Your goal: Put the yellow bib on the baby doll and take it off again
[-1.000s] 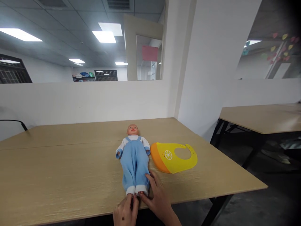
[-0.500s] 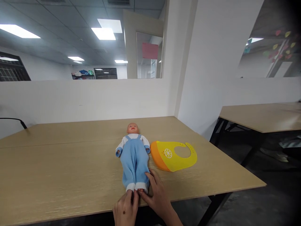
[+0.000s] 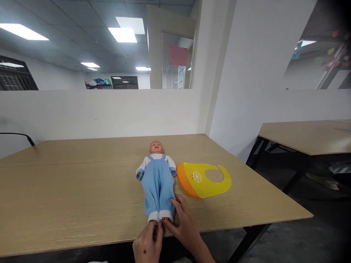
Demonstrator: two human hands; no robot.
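Note:
A baby doll [image 3: 158, 179] in light-blue overalls and a white top lies on its back on the table, head away from me. At its feet, my left hand [image 3: 148, 243] has thumb and index finger closed around one foot, which is mostly hidden. My right hand [image 3: 186, 226] curves round the other lower leg, with its thumb by the white cuff and toes and its fingers on the blue trouser leg. Just right of the doll lies a yellow bib [image 3: 207, 179] with an orange pocket and a citrus-slice print, touched by neither hand.
The wooden table [image 3: 68, 204] ends close below my hands and slants away on the right. A white wall [image 3: 123, 113] with a window stands behind it. Another table [image 3: 315, 135] is at the right. A thin black arm [image 3: 24, 136] reaches in at the left.
The view has shifted slightly. My left thumb and index finger sit a little further apart at the foot. The doll, bib and right hand keep nearly the same places.

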